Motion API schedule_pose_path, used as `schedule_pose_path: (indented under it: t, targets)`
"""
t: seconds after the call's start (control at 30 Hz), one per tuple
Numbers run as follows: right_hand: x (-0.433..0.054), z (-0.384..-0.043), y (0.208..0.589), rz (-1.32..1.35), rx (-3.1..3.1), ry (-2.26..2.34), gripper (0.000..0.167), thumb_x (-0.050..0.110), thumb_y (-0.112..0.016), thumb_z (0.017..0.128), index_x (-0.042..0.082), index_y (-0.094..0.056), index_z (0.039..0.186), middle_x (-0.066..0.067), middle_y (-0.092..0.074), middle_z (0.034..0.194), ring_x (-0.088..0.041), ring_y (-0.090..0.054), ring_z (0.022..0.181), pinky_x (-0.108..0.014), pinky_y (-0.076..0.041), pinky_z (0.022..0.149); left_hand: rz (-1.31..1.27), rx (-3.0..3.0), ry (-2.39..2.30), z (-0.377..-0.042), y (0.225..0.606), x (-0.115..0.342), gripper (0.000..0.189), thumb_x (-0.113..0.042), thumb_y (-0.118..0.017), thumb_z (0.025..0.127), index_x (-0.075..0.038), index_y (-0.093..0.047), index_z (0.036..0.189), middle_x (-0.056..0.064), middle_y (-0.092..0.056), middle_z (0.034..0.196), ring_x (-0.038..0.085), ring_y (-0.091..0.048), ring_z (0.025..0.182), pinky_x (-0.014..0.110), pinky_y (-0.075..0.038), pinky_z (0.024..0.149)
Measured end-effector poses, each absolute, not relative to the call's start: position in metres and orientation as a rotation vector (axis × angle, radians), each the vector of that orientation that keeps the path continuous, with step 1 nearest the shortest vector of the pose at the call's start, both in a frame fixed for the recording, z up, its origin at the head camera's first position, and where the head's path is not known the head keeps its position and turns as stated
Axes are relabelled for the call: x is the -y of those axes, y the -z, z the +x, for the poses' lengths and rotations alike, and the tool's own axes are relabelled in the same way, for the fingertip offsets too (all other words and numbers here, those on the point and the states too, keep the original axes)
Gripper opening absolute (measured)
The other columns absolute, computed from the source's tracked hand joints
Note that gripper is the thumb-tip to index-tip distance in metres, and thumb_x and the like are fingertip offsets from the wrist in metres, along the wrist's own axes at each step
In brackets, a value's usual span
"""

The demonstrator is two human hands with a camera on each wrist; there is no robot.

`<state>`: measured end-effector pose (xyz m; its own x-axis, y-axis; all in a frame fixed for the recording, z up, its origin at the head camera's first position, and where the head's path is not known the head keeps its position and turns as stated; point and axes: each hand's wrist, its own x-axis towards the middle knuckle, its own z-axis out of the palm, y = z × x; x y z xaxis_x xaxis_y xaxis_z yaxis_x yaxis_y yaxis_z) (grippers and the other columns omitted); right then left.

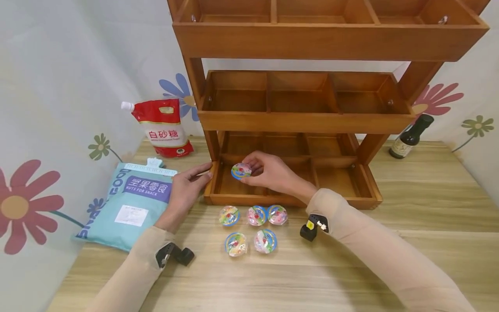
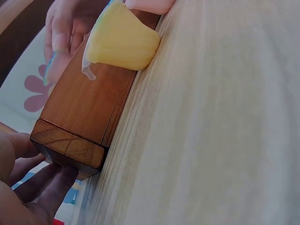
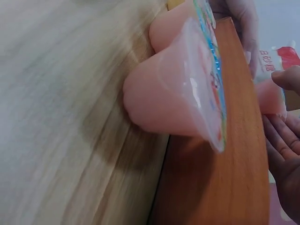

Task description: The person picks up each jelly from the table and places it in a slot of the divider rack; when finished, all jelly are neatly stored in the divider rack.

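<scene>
My right hand [image 1: 273, 171] pinches a small jelly cup [image 1: 241, 171] over the left compartment of the wooden rack's bottom tier [image 1: 288, 200]. In the right wrist view the held jelly cup [image 3: 271, 97] shows pink, between thumb and fingers. My left hand [image 1: 189, 190] touches the left end of that tier with its fingertips; the left wrist view shows these fingers [image 2: 51, 187] against the wood's corner. In front of the rack, several more jelly cups stand on the table, among them a yellow one [image 2: 122, 40] and a pink one [image 3: 164, 89].
The rack's upper tiers [image 1: 308, 121] rise above my hands, divided into compartments. At left lie a light-blue nut snack bag [image 1: 132, 215] and an upright red-and-white sugar pouch [image 1: 163, 130]. A dark bottle [image 1: 411, 136] stands right of the rack on the wooden table [image 1: 421, 264].
</scene>
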<state>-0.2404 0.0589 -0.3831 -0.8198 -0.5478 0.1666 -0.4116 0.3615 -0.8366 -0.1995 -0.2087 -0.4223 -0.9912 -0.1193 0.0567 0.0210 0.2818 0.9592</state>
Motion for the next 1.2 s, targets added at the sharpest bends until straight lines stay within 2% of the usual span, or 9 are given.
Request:
schedule_pose_path:
  t: [0.17,0.43,0.67,1.2]
  targets:
    - [-0.049,-0.245,0.386,-0.872,-2.502,1.405,0.041,0.017,-0.087,0.088,0.004,-0.068,0.121,-0.006,-0.071,0.109,-0.019,-0.069,0.098,-0.029,-0.060,0.088,0.102,2.430,1.803,-0.199,0.423,0.209,0.036,-0.016,-0.074,0.101,-0.010,-0.074,0.136,0.014,-0.073,0.130,0.011,-0.072,0.101,0.018,-0.058,0.083]
    - [-0.032,-0.254,0.389,-0.833,-2.543,1.326,0.044,0.020,-0.087,0.087,0.002,-0.068,0.121,-0.006,-0.071,0.108,-0.018,-0.068,0.096,-0.028,-0.057,0.088,0.129,2.427,1.815,-0.200,0.422,0.209,0.035,-0.016,-0.075,0.100,-0.010,-0.075,0.135,0.014,-0.074,0.128,0.007,-0.072,0.098,0.018,-0.058,0.082]
    - [-0.021,-0.261,0.389,-0.810,-2.580,1.248,0.045,0.021,-0.088,0.088,0.001,-0.067,0.122,-0.006,-0.071,0.109,-0.018,-0.068,0.096,-0.027,-0.057,0.088,0.126,2.447,1.787,-0.199,0.421,0.210,0.035,-0.018,-0.074,0.100,-0.011,-0.075,0.135,0.012,-0.074,0.129,0.012,-0.073,0.102,0.018,-0.058,0.083]
    - [-0.015,-0.266,0.393,-0.886,-2.672,1.019,0.044,0.022,-0.086,0.088,0.001,-0.066,0.121,-0.009,-0.076,0.110,-0.019,-0.070,0.099,-0.028,-0.056,0.090,0.122,2.445,1.787,-0.199,0.421,0.209,0.035,-0.017,-0.075,0.100,-0.011,-0.075,0.134,0.014,-0.074,0.128,0.013,-0.073,0.102,0.018,-0.058,0.083]
